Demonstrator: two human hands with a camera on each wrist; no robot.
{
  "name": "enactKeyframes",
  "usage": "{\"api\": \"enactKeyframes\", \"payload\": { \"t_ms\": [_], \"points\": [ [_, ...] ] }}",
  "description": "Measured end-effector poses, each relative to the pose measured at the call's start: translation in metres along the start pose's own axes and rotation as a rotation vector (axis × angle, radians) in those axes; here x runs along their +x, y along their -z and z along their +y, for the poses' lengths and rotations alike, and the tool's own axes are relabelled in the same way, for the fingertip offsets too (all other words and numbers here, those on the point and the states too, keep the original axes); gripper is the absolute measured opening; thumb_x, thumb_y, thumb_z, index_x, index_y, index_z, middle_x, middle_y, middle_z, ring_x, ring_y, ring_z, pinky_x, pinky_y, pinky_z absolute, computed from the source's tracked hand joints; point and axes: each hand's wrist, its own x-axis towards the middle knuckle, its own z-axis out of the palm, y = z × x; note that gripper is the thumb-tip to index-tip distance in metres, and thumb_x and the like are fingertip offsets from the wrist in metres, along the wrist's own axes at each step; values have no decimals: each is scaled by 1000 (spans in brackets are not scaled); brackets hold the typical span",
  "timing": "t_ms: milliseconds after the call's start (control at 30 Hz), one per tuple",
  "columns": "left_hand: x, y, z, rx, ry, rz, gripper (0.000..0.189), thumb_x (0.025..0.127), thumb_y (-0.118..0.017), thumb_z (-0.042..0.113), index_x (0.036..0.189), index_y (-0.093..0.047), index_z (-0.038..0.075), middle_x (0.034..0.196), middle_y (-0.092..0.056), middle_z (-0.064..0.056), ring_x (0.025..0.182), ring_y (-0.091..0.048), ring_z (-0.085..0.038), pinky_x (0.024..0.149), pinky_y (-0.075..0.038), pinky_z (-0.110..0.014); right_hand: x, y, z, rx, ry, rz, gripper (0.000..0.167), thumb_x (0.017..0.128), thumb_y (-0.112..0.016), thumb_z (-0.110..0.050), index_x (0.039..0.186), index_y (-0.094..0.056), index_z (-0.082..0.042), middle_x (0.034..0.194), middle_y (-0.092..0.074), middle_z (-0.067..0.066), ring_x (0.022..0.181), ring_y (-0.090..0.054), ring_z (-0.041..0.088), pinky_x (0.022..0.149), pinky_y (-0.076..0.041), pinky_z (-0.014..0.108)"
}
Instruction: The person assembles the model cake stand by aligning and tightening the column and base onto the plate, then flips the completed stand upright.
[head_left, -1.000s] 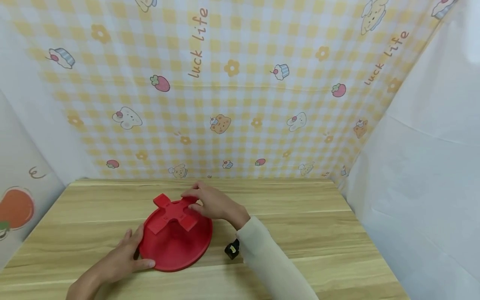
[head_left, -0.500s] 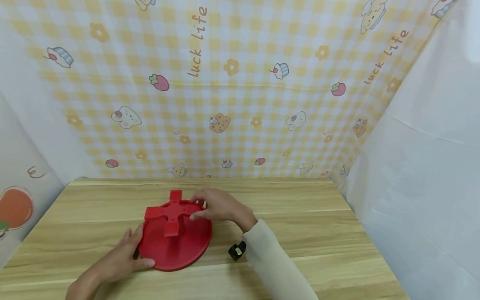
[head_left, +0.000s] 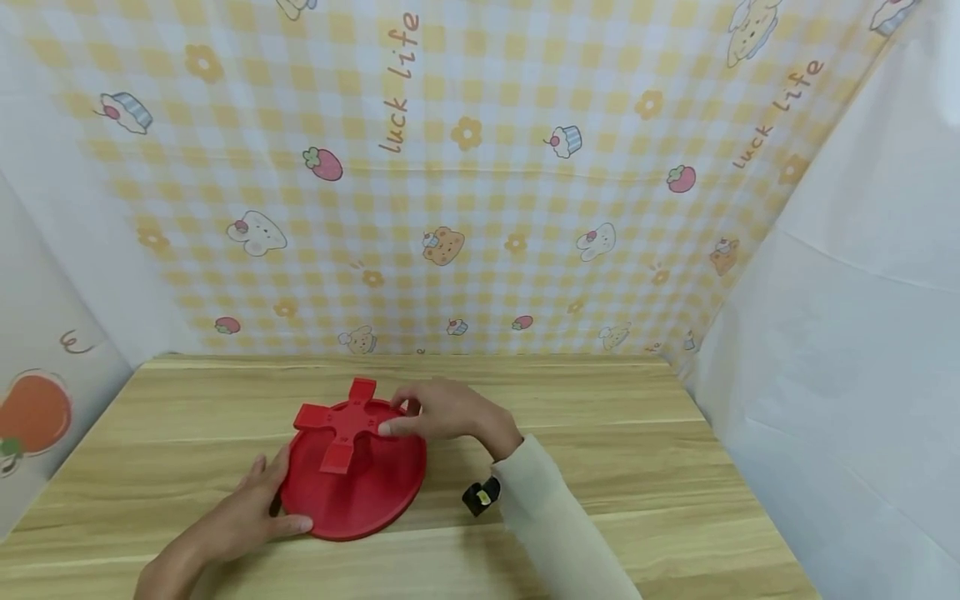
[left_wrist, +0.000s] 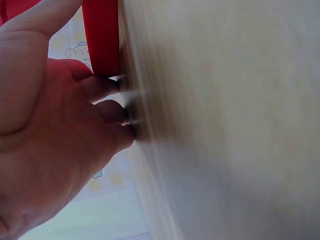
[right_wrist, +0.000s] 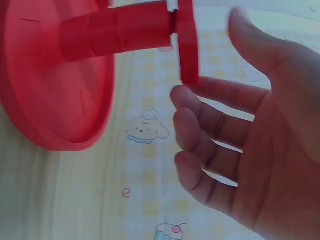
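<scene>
A red round base [head_left: 337, 508] lies on the wooden table, with a post [right_wrist: 120, 32] rising from its middle. Atop the post sits a red cross-shaped plate [head_left: 351, 422] with flat arm ends. My left hand [head_left: 247, 512] holds the base's rim at the left, thumb over the near edge, fingers along the side, as the left wrist view also shows. At the plate's right-hand arm, my right hand [head_left: 446, 408] has its thumb on the near side and curled fingers on the far side. The end of that arm is hidden under the hand.
The wooden table [head_left: 637, 483] reaches back to a yellow checked cloth wall [head_left: 495, 200]. White sheets [head_left: 847, 333] hang at the sides. A small black device [head_left: 480, 497] is by the right wrist.
The cross-shaped plate has turned clockwise on its post, and my right hand has moved a little right and toward me along with its arm. My left hand and the base stay put.
</scene>
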Motion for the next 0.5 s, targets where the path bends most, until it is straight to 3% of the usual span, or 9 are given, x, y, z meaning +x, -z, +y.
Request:
{"api": "enactKeyframes", "payload": {
  "t_ms": [67, 167, 267, 367, 500],
  "points": [
    [0, 0, 0, 1, -6, 4, 121, 77, -80, 49, 154, -7, -10, 155, -26, -34, 137, 0, -68, 98, -22, -82, 4, 2, 1, 30, -1, 36, 46, 96, -60, -49, 128, -65, -17, 108, -67, -5, 91, -61, 6, 73, -53, 20],
    [0, 0, 0, 0, -9, 7, 122, 77, -80, 49, 154, -7, -11, 155, -25, -35, 137, 0, -68, 99, -20, -82, 13, 4, 3, 47, 78, 118, 41, 101, -57, -36, 134, -61, -14, 129, -63, -1, 115, -59, 12, 92, -52, 25],
    [0, 1, -1, 2, -6, 5, 122, 77, -80, 50, 154, -7, -11, 155, -25, -35, 137, 0, -68, 99, -21, -82, 24, 2, 2, 39, 180, 158, 38, 103, -53, -17, 140, -55, -11, 149, -49, 5, 139, -44, 18, 112, -39, 31],
    [-1, 1, -1, 4, -9, 3, 122, 77, -79, 50, 154, -6, -11, 155, -24, -35, 137, 0, -68, 98, -22, -82, 32, 0, -1, 42, 237, 126, 42, 102, -47, -3, 144, -52, -10, 158, -38, 6, 149, -30, 19, 119, -28, 30],
    [-1, 0, 1, 5, -28, 8, 120, 78, -79, 49, 154, -7, -10, 155, -26, -35, 136, -1, -69, 98, -21, -82, 36, -4, -2, 83, 225, 52, 45, 101, -45, 2, 142, -54, -12, 157, -40, 3, 147, -32, 16, 116, -31, 25]
  ]
}}
